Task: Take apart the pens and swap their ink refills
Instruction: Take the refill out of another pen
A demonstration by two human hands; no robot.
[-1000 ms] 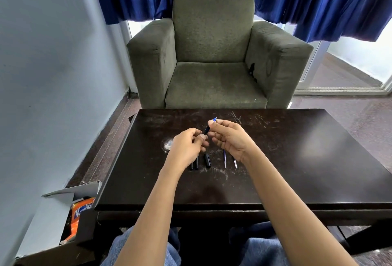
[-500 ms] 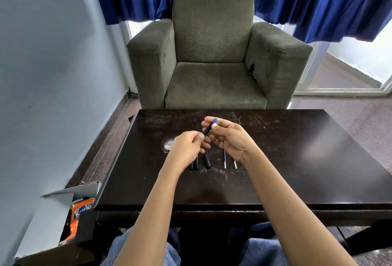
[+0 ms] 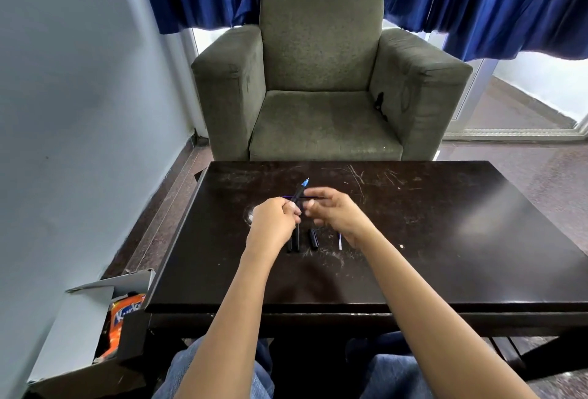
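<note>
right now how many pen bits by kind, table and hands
black pieces on table: 3
refills: 2, one on table, one in right hand
blue-tipped barrel in left hand: 1
total: 6

The person wore blue denim jeans (image 3: 391, 376), somewhat faded and lighter over the knees. The left forearm (image 3: 241, 303) and the right forearm (image 3: 413, 303) were bare, with skin uncovered down to the lower border of the view. The left hand (image 3: 273, 223) and the right hand (image 3: 337, 212) were bare as well.
</note>
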